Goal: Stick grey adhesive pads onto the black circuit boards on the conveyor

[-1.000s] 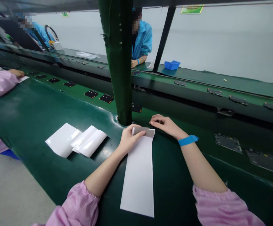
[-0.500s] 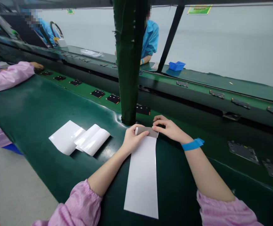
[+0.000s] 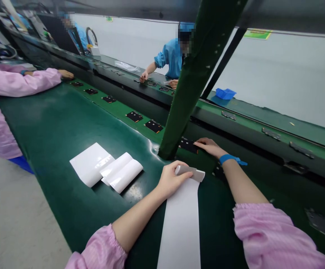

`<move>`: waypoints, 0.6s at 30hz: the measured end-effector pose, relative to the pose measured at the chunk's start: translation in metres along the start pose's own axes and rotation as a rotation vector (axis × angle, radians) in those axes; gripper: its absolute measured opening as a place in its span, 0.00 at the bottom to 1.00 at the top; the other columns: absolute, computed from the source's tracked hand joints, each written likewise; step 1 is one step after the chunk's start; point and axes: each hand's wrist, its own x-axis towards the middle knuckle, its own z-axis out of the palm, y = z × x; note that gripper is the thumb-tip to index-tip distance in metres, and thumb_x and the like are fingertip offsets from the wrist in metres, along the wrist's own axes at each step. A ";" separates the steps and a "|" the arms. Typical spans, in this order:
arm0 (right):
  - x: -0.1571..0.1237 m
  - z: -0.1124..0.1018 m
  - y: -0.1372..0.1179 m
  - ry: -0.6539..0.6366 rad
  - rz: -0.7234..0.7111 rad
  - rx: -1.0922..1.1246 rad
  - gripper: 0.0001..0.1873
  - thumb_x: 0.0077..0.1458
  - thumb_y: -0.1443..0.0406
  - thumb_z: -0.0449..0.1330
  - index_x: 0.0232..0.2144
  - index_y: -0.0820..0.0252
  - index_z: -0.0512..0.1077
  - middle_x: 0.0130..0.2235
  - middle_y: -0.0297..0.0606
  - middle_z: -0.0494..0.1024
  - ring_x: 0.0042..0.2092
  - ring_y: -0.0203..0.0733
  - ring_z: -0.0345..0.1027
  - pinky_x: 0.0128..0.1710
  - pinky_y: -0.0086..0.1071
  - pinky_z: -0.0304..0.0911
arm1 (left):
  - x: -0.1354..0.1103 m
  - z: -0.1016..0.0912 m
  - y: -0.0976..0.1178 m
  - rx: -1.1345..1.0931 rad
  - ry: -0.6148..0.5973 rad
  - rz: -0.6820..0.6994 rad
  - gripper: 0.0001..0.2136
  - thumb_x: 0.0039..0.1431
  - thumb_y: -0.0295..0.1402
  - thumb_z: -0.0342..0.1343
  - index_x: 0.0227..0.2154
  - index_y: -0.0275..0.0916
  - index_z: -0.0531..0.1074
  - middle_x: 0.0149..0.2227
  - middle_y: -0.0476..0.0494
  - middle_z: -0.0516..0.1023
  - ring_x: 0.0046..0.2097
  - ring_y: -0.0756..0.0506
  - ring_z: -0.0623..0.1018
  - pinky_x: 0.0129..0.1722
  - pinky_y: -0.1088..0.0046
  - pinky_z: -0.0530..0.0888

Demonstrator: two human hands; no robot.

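Observation:
My left hand (image 3: 174, 178) pinches the curled far end of a long white strip (image 3: 181, 228), thumb on top. A grey film piece (image 3: 198, 175) lies across that curl. Farther out, my right hand (image 3: 210, 147), with a blue wristband, has its fingertips closed at the right edge of a black circuit board (image 3: 187, 144). The board lies flat on the green conveyor belt, just right of the slanted post; the exact grip is partly hidden. Another dark board (image 3: 218, 171) shows partly under my right wrist.
White glossy sheets (image 3: 91, 164) lie left on the green table (image 3: 67, 123). A green-wrapped post (image 3: 184, 82) rises ahead. Several boards (image 3: 134, 116) sit along the belt. A co-worker's pink sleeve (image 3: 19, 80) is at left; a person in blue (image 3: 169, 54) works opposite, near a blue bin (image 3: 225, 93).
My right hand has left the strip's curled end and moved forward to the board beside the post. My left hand keeps hold of the strip. The view has shifted and tilted.

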 end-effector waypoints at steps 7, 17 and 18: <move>-0.003 -0.010 0.011 -0.080 0.020 0.014 0.14 0.51 0.55 0.59 0.29 0.59 0.77 0.35 0.41 0.80 0.42 0.50 0.72 0.41 0.37 0.64 | -0.002 -0.002 0.003 0.006 -0.008 -0.005 0.07 0.47 0.33 0.63 0.29 0.37 0.75 0.32 0.47 0.78 0.35 0.46 0.76 0.34 0.73 0.69; -0.004 -0.003 0.026 0.059 0.089 -0.088 0.14 0.46 0.55 0.61 0.30 0.59 0.75 0.35 0.43 0.78 0.39 0.48 0.71 0.39 0.37 0.65 | 0.002 -0.001 -0.006 0.014 -0.002 0.029 0.07 0.47 0.34 0.63 0.29 0.37 0.76 0.32 0.46 0.78 0.35 0.46 0.76 0.34 0.72 0.69; -0.006 -0.003 0.026 0.101 0.109 -0.091 0.16 0.47 0.55 0.61 0.34 0.60 0.74 0.38 0.44 0.77 0.40 0.49 0.70 0.40 0.38 0.65 | 0.002 -0.001 -0.006 0.013 -0.003 0.036 0.07 0.47 0.34 0.63 0.29 0.37 0.75 0.32 0.47 0.78 0.35 0.46 0.76 0.34 0.72 0.69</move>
